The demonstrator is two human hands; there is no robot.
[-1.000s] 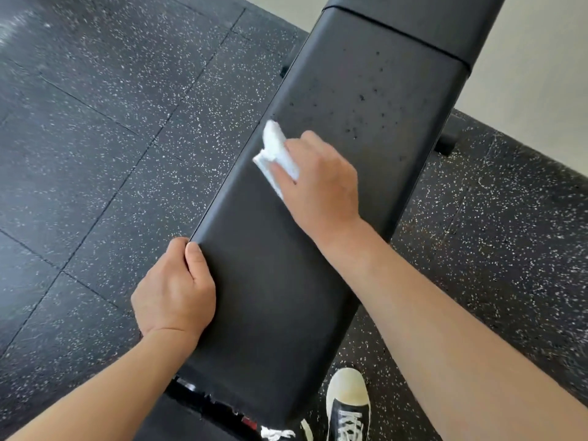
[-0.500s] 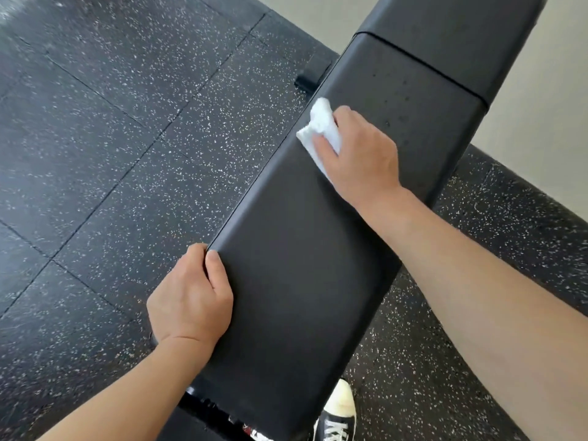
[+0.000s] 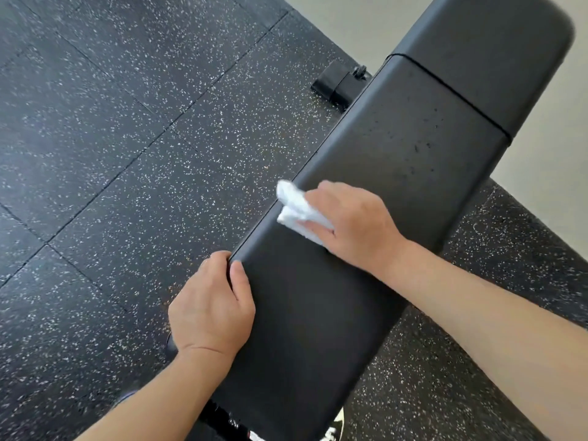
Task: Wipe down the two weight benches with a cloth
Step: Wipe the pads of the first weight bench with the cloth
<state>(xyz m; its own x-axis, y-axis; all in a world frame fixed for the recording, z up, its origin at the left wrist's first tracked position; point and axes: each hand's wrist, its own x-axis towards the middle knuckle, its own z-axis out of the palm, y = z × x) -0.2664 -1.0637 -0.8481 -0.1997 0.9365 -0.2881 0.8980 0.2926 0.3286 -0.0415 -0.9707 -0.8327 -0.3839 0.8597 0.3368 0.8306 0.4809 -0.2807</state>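
**Mid-wipe on one bench, droplets ahead of the cloth**

We see one weight bench (image 3: pixel 366 249), a long black pad running diagonally over the speckled rubber floor (image 3: pixel 127 154). Our right hand (image 3: pixel 353 224) presses a white cloth (image 3: pixel 299 211) flat on the pad, at the bench's left edge about halfway along; fingers lie over the cloth, thumb side hidden, so we read it as holding while pressing. Our left hand (image 3: pixel 213 307) grips the same left edge nearer to us, thumb on top and fingers curled under the rim. Hands are apart, both on the bench.

Progress, as a judgement: the near half looks matte and dry, likely done. Dark droplets (image 3: pixel 416 148) sit on the pad beyond the cloth, toward the seam with the far cushion (image 3: pixel 483 55), so that stretch is left. A second bench is not in view; we count it as not started.

Versus half a second earlier: the cloth hand has pulled back along the bench toward us, away from the seam. The left hand stays clamped on the edge. The view has tilted to show more of the far cushion.
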